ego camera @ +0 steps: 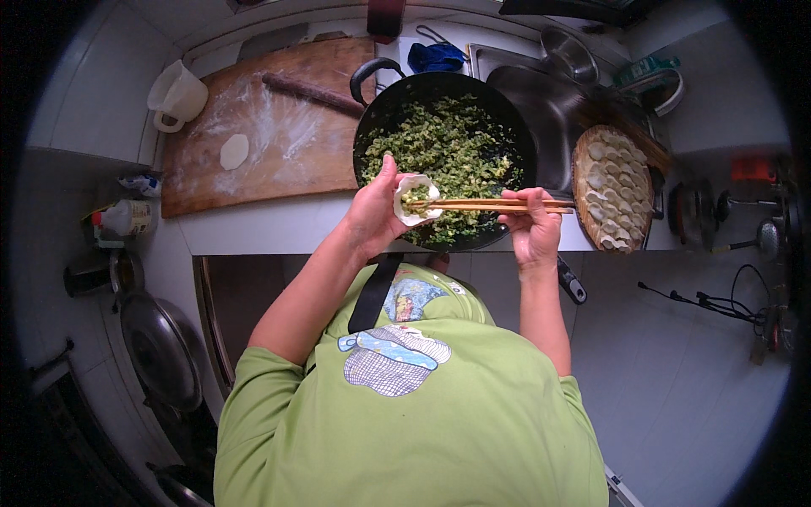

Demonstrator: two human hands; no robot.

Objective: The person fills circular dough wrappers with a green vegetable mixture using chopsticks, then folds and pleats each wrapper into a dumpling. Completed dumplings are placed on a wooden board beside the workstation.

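Observation:
A round dough wrapper rests cupped in my left hand, with chopped green filling inside it. My right hand grips a pair of wooden chopsticks, and their tips touch the filling in the wrapper. Both hands are over the near part of a black wok that holds a broad layer of loose green and yellow filling. On the wooden board to the left lies one flat dough wrapper.
The floured wooden board carries a dark rolling pin and a white plastic jug. At right, a woven tray of several folded dumplings stands beside a steel sink. A black handle sticks out past the counter's front edge.

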